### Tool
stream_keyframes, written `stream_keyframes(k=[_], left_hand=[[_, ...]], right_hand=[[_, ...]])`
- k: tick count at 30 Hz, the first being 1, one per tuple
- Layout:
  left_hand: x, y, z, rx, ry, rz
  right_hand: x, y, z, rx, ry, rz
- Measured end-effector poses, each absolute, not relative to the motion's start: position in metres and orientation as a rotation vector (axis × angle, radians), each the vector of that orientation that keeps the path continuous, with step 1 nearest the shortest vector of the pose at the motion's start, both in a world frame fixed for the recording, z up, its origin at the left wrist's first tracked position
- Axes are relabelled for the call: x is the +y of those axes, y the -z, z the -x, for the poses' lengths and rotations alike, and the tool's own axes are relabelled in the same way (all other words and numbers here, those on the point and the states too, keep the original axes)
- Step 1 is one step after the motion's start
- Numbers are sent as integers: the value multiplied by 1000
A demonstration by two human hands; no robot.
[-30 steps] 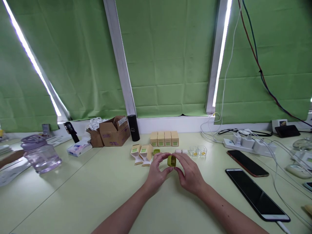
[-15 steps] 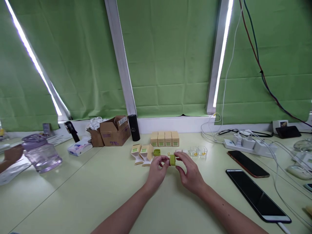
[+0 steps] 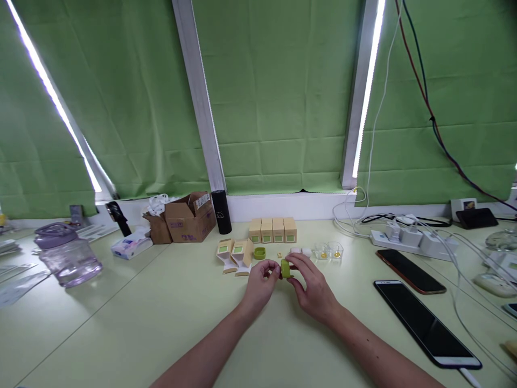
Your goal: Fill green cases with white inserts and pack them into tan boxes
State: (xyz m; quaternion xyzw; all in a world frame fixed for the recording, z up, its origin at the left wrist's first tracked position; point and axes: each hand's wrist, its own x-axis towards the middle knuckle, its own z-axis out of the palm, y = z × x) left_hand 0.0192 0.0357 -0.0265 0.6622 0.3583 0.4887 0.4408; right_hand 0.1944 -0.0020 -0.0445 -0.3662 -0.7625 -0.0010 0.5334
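A small olive-green case-like piece [image 3: 285, 268] is held upright just above the table between my hands. My right hand [image 3: 317, 288] grips it from the right, thumb below and fingers above. On the other side, my left hand [image 3: 260, 285] is closed in a pinch at the piece's left edge; whether something small is also between those fingertips, I cannot tell. Just behind them lie a similar green open piece [image 3: 259, 253] and a tiny yellow part [image 3: 279, 255]. Small white pieces [image 3: 306, 252] and clear cups with yellow centres [image 3: 329, 251] sit to the right.
Two opened kraft boxes [image 3: 241, 253] lie left of my hands, with several closed kraft boxes [image 3: 272, 230] behind. A carton [image 3: 191, 218], a black cylinder [image 3: 222, 212] and a purple-lidded jug [image 3: 68, 256] stand leftward. Phones [image 3: 426, 323] and a power strip [image 3: 416, 241] are at right.
The green piece has turned and tilted slightly between my fingers. Another person's hand beside the jug at the far left has gone out of view.
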Motion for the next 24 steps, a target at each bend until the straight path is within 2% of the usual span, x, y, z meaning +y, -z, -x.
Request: stream_keyframes(k=[24], left_hand=[[31, 25, -24, 937, -1236, -1684]], right_hand=[[-3, 41, -193, -1810, -72, 882]])
